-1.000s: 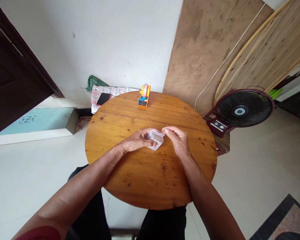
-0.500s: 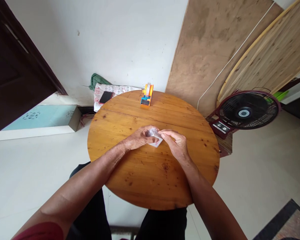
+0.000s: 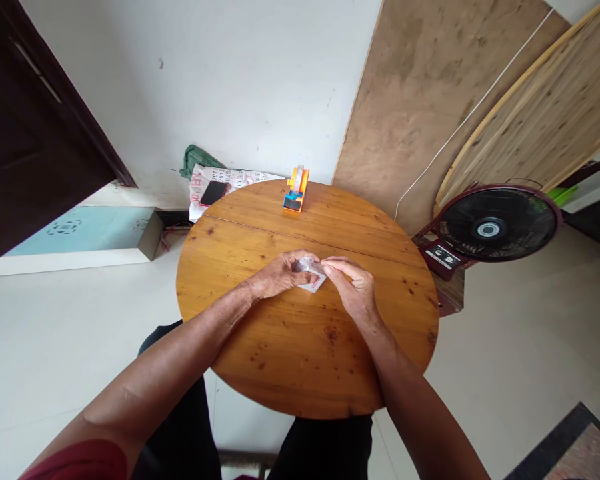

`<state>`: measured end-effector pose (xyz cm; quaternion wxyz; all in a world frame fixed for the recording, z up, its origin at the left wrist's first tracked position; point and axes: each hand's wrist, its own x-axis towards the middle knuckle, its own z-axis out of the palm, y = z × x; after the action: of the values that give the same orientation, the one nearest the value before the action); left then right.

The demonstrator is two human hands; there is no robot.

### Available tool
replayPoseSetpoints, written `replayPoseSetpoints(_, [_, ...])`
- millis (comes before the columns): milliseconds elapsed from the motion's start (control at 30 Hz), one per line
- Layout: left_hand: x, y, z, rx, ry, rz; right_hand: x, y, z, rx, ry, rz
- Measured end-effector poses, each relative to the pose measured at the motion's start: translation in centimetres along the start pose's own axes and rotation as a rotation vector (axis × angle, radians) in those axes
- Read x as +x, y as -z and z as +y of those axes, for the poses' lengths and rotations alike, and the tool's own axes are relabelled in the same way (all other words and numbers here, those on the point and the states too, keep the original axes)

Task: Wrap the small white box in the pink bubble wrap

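Note:
A small whitish box with a shiny clear surface and some red marking (image 3: pixel 314 287) is held just above or on the round wooden table; I cannot tell whether it touches the wood. My left hand (image 3: pixel 280 275) is wrapped round its left side, thumb across the front. At the box's upper right corner, my right hand (image 3: pixel 353 280) has thumb and forefinger pinched together. What lies between those fingertips is too small to make out. Behind both hands, near the far table edge, stands an orange and blue tape dispenser (image 3: pixel 295 192) with a roll in it.
The round wooden table (image 3: pixel 260 340) is in front of my knees. A dark phone (image 3: pixel 213 193) lies on a printed white sack (image 3: pixel 245 177) behind the table's left edge. To the right stands a dark red fan (image 3: pixel 495 227). A wall and a wooden board (image 3: pixel 395 100) rise behind.
Both hands keep nearly the same hold on the box. The whole view has shifted very slightly, and the fan blades look different.

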<state>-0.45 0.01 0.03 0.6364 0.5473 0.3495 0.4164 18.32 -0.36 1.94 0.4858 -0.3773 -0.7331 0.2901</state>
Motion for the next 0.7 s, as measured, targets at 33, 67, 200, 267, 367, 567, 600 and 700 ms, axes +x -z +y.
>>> replayPoseSetpoints(33, [0.0, 0.0, 0.0, 0.001, -0.002, 0.000, 0.0, 0.0, 0.1, -0.001, -0.001, -0.006])
replayPoseSetpoints(67, [0.1, 0.0, 0.0, 0.000, -0.005, 0.005, 0.0, -0.1, 0.2, -0.004, 0.003, -0.011])
replayPoseSetpoints(200, [0.2, 0.0, -0.2, 0.003, -0.004, 0.029, 0.0, -0.2, 0.5, -0.030, 0.048, -0.026])
replayPoseSetpoints(267, [0.2, 0.1, -0.2, -0.004, 0.000, 0.037, 0.0, -0.3, 0.7, -0.048, 0.074, -0.024])
replayPoseSetpoints(367, [0.3, 0.2, -0.2, -0.038, 0.011, 0.059, 0.1, -0.3, 0.7, -0.066, 0.101, -0.028])
replayPoseSetpoints(567, [0.3, -0.2, 0.1, -0.113, 0.064, 0.112, 0.1, -0.4, 1.0, -0.101, 0.171, -0.026])
replayPoseSetpoints(600, [0.3, -0.3, 0.1, -0.127, 0.067, 0.117, 0.0, -0.5, 1.1, -0.119, 0.183, -0.018])
replayPoseSetpoints(700, [0.3, -0.7, 0.2, -0.149, 0.060, 0.143, -0.1, -0.6, 1.2, -0.184, 0.215, 0.014])
